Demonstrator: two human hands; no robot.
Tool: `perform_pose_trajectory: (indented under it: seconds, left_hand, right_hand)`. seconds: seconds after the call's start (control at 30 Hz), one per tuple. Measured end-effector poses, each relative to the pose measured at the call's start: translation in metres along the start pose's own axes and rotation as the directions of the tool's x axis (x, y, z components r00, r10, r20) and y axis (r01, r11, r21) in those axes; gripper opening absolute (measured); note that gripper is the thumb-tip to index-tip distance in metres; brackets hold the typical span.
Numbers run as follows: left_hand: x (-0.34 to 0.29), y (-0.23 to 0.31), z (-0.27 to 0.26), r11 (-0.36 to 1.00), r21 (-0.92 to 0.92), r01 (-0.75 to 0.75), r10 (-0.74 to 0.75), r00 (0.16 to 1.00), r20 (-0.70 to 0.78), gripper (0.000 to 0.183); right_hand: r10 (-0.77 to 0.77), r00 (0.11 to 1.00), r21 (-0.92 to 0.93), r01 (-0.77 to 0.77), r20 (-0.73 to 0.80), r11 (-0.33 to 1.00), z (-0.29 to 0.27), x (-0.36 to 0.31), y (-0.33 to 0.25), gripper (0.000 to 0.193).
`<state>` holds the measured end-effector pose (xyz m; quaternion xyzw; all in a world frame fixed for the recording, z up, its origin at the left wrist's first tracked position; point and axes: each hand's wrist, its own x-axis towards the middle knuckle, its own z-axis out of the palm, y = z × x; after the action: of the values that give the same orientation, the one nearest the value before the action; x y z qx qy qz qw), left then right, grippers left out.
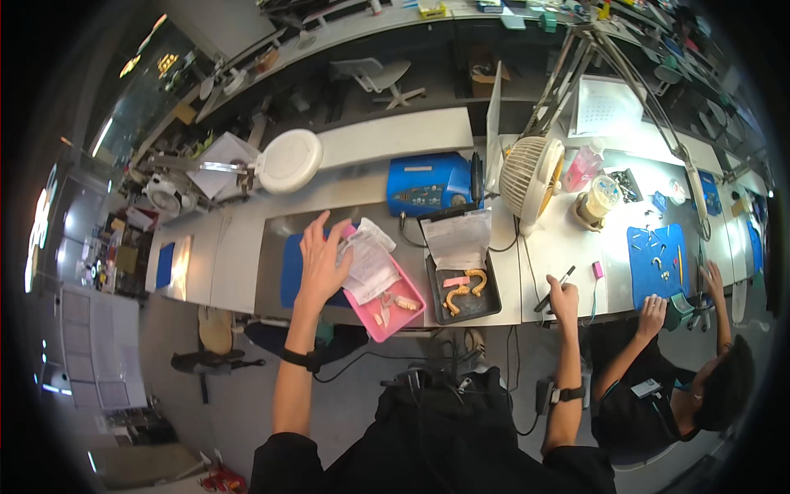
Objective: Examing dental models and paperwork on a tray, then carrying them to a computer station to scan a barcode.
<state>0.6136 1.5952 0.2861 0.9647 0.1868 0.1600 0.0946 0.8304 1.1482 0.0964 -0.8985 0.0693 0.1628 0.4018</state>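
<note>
My left hand (321, 262) is open, its fingers spread at the left edge of a pink tray (380, 331). A printed paper slip (372, 267) lies in that tray, with pale dental cast pieces (403, 303) at its near end. I cannot tell whether the fingers touch the slip. To the right, a black tray (475, 316) holds tan arch-shaped dental casts (476, 282), a pink strip (456, 281) and another paper slip (461, 240). Near the bench's front edge, my right hand (564, 298) is closed around a slim black pen-like tool (569, 274).
Behind the trays stands a blue control box (424, 183) with cables. A round white lamp head (290, 160) hangs at left, a beige fan (527, 177) stands at right. A blue mat (298, 272) lies under my left hand. A co-worker (658, 395) works at right by another blue mat (646, 284).
</note>
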Motion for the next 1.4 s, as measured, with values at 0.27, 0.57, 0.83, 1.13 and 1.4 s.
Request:
perform_pose_trajectory:
  seconds: [0.27,0.57,0.83,1.13,1.4]
  left_hand:
    - [-0.006,-0.028,0.036,0.968,0.099,-0.229,0.222,0.972,0.077,0.044]
    - [-0.049,-0.028,0.055,0.956,0.157,-0.247,0.247,0.969,0.016,0.039]
    - [-0.088,-0.026,0.060,0.985,0.052,-0.167,0.166,0.986,0.006,0.027]
    - [-0.108,-0.027,0.034,0.963,-0.260,-0.067,0.040,0.993,-0.109,0.020]
    - [-0.155,-0.034,0.020,0.873,-0.467,0.141,-0.232,0.962,-0.143,0.026]
  right_hand:
    - [-0.116,0.970,-0.221,0.068,-0.212,0.973,0.004,0.016,0.033,0.048]
    - [-0.297,0.927,-0.081,0.286,-0.230,0.955,0.016,-0.073,-0.020,0.027]
    - [-0.670,0.665,-0.004,0.710,0.331,0.704,0.082,-0.110,-0.121,0.033]
    - [-0.642,0.466,-0.188,0.871,0.609,0.454,0.216,-0.128,-0.138,0.069]
    - [-0.632,0.501,-0.145,0.837,0.591,0.528,0.204,-0.131,-0.149,0.069]
